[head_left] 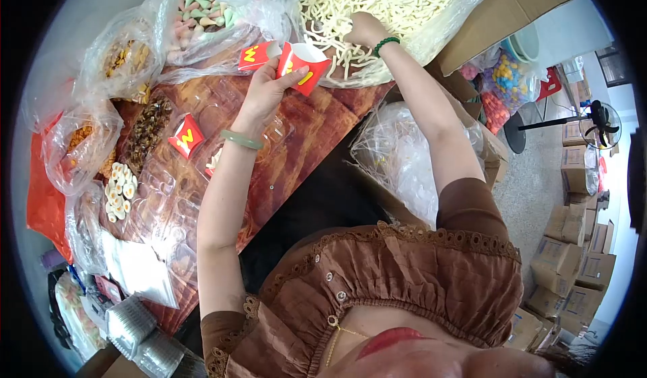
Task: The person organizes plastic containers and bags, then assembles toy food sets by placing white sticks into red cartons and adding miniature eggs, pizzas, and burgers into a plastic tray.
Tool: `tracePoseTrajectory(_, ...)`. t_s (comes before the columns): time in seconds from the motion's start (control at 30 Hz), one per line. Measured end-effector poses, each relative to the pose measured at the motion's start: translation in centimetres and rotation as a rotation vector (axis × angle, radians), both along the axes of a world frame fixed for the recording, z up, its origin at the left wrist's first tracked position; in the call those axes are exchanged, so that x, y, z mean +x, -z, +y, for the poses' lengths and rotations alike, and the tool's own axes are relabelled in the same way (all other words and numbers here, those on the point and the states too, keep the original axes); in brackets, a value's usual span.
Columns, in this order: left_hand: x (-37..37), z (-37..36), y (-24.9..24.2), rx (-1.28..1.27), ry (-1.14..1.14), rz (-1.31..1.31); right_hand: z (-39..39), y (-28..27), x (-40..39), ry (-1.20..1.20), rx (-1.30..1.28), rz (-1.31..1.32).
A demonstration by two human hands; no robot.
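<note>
Red box (313, 74) pinched in L hand (267, 86); R hand (366, 30) at sticks (411, 4), grip unclear; hard squeeze cd crush box.

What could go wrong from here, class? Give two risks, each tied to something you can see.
First, the left hand grips a tilted red carton with the thumb pressed against its front, so it might crease or slip. Second, the right hand is among pale strips in an open plastic bag near the edge of the table, so loose strips could fall onto the clear plastic below.
</note>
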State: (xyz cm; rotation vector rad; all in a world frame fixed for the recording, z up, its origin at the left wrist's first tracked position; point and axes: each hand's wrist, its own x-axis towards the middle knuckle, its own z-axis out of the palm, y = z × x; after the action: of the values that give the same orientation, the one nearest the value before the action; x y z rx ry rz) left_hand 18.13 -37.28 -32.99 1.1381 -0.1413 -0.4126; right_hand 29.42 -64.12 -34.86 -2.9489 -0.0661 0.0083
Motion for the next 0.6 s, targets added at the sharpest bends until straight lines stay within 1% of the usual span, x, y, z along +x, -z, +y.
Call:
tracePoseTrajectory(0.03, -0.1, 0.1, -0.1, -0.001, 0.019, -0.007, 0.5, -0.8, -0.4, -0.003, 0.002, 0.006)
tracePoseTrajectory(0.13, -0.3, 0.0, -0.4, -0.016, 0.04, -0.02, 1.2, -4.8, -1.5, 0.031, -0.176, 0.208)
tracePoseTrajectory(0.2, -0.3, -0.3, -0.4, -0.027, 0.045, -0.031, 1.3, -4.5, -1.4, 0.038, -0.214, 0.241)
tracePoseTrajectory(0.27, -0.4, -0.8, 0.2, 0.008, 0.027, 0.002, 0.6, -2.3, -0.1, 0.008, -0.208, 0.104)
tracePoseTrajectory(0.3, -0.5, -0.9, 0.2, 0.01, 0.023, 0.005, 0.7, -2.9, 0.1, -0.005, -0.22, 0.161)
tracePoseTrajectory(0.33, -0.6, -0.9, 0.3, -0.001, 0.035, -0.011, 1.0, -3.3, 0.1, -0.011, -0.217, 0.166)
tracePoseTrajectory(0.4, -1.0, -1.3, 0.2, -0.014, 0.048, -0.026, 1.1, -4.1, -0.2, 0.023, -0.199, 0.286)
tracePoseTrajectory(0.43, -1.2, -1.6, -0.1, 0.009, 0.052, 0.001, 1.5, -4.6, -1.3, 0.02, -0.17, 0.27)
tracePoseTrajectory(0.47, -1.3, -1.9, -0.5, 0.031, 0.054, 0.024, 0.8, -4.1, -0.7, 0.025, -0.17, 0.267)
tracePoseTrajectory(0.5, -1.2, -2.3, -0.4, 0.03, 0.053, 0.017, -0.2, -3.0, 0.8, -0.013, -0.126, 0.192)
tracePoseTrajectory(0.53, -1.3, -2.6, 0.0, 0.027, 0.057, 0.023, -0.3, -3.2, 0.9, -0.054, -0.08, 0.123)
tracePoseTrajectory(0.57, -1.4, -2.8, 0.4, 0.023, 0.059, 0.033, -1.1, -4.0, 1.2, -0.03, 0.024, 0.151)
tracePoseTrajectory(0.6, -1.7, -3.0, -0.2, 0.011, 0.057, 0.042, -1.3, -5.3, 0.9, -0.053, 0.083, 0.123)
